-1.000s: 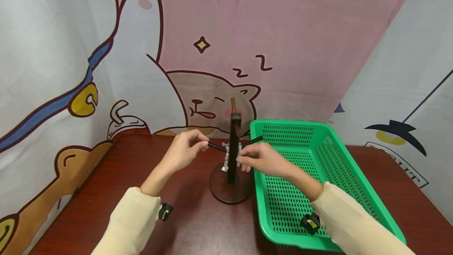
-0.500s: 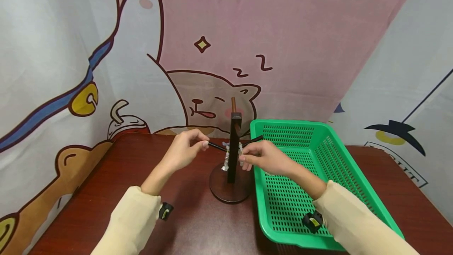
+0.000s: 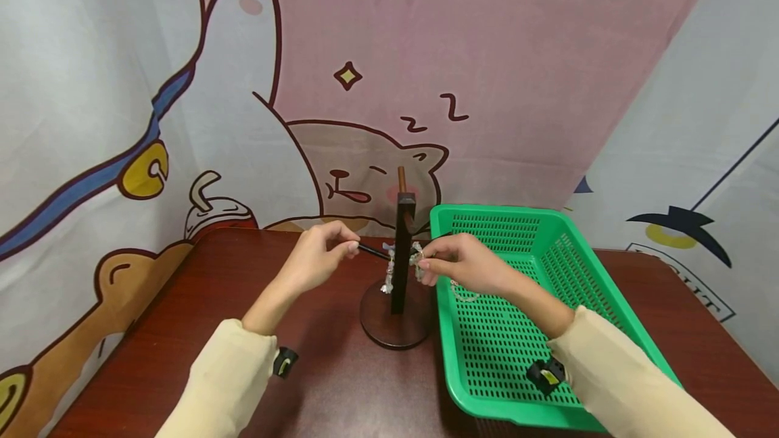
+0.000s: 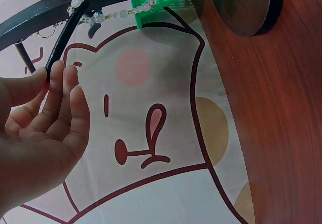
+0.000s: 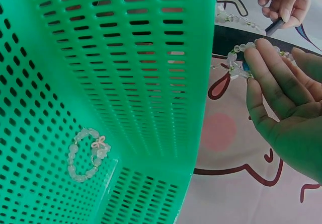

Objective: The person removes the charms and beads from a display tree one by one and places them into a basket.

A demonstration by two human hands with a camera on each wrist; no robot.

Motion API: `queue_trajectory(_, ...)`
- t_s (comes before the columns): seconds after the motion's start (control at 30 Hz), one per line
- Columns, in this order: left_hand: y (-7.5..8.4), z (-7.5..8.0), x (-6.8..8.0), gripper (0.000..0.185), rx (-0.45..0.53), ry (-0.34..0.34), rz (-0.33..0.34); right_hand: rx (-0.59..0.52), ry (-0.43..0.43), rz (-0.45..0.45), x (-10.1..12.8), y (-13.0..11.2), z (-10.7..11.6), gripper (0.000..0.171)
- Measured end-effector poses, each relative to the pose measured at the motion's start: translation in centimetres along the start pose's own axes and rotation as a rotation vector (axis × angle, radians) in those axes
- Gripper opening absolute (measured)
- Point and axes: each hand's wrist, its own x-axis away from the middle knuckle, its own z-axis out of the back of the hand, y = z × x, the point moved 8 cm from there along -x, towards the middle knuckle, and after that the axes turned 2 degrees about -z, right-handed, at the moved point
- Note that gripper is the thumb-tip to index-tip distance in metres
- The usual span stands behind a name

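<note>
Our left hand (image 3: 316,259) pinches the stand's left peg (image 3: 372,251) while our right hand (image 3: 465,263) pinches a beaded bracelet (image 5: 236,65) beside the green basket (image 3: 550,249)

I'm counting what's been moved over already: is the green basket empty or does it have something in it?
Not empty. The right wrist view shows one pale beaded bracelet lying on the floor of the green basket, near a corner.

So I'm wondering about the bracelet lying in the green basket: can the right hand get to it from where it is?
Probably yes. The bracelet lies alone on the open basket floor, uncovered, and the right hand is above the basket's near corner.
</note>
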Motion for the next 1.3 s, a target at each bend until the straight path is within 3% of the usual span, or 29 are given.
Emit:
queue_trajectory(0.9, 0.0, -0.1, 0.0, 0.005, 0.006, 0.005, -0.003, 0.058, 0.043, 0.0, 1.7, -0.5, 3.1, 0.017)
queue_trajectory(1.3, 0.0, 0.0, 0.0, 0.005, 0.006, 0.004, -0.007, 0.058, 0.091, -0.019, 2.7, 0.4, 4.8, 0.016)
